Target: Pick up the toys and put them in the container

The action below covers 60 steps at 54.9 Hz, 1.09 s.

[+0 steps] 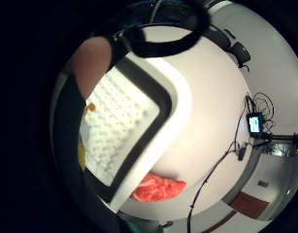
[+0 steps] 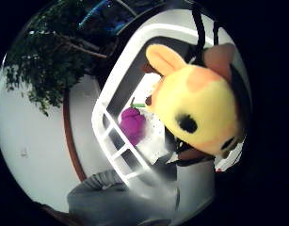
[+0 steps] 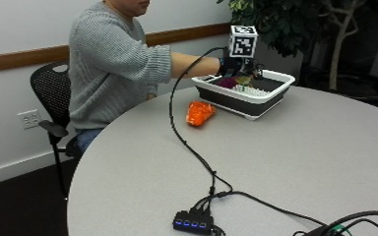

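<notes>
I see the table, the white-rimmed container on it. My right hand is over the container, fingers curled round a yellow plush toy. Purple toy lies inside the container; orange toy just beside it.

Round pale grey tabletop. White-rimmed, dark-walled container stands on it at far side. Orange-red toy lies on tabletop just beside container, on person's side. Black cable trails across tabletop to small black hub with blue lights near front edge.
</notes>
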Each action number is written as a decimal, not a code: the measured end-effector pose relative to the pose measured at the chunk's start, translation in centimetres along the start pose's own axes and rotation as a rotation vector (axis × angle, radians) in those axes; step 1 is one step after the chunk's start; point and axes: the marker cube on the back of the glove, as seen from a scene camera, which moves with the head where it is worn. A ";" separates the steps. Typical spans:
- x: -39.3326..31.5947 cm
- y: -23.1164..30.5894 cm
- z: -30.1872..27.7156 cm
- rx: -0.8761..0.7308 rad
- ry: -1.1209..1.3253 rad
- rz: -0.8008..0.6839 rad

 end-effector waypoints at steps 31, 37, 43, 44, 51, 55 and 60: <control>5.8 9.9 -0.6 -0.023 -0.022 0.032; 7.6 13.7 -2.1 0.005 -0.018 0.041; 10.4 17.7 -3.7 0.028 -0.048 0.092; 11.0 18.4 -4.0 0.035 -0.054 0.100; 13.6 21.1 -5.0 0.077 -0.082 0.137; 13.7 21.3 -4.6 0.073 -0.086 0.133; 12.5 20.9 -2.6 0.046 -0.081 0.105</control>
